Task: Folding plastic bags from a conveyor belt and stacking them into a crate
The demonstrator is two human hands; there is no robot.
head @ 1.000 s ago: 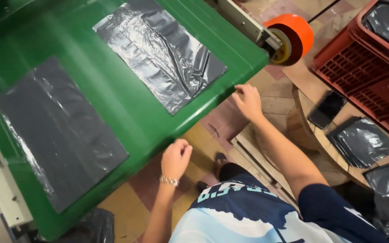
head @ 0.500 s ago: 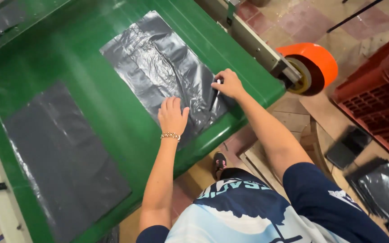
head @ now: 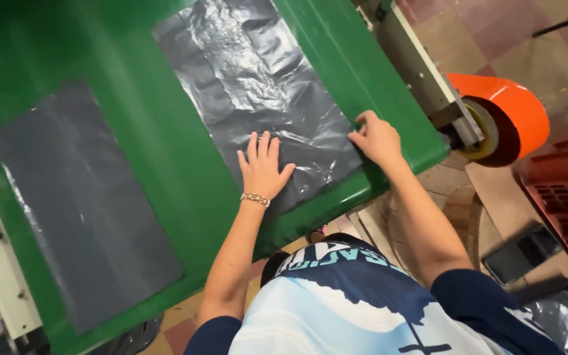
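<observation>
Pressing flat, the left hand (head: 262, 164) spreads open on crinkled grey plastic bag (head: 258, 98); right hand (head: 377, 138) pinches its edge.

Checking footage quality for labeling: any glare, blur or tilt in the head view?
Head view: sharp on both hands; overhead light gives white glare on the crinkled dark plastic sheet under the left hand and by the right hand; the green table runs diagonally, so the frame is tilted; the orange roll is slightly soft.
</observation>
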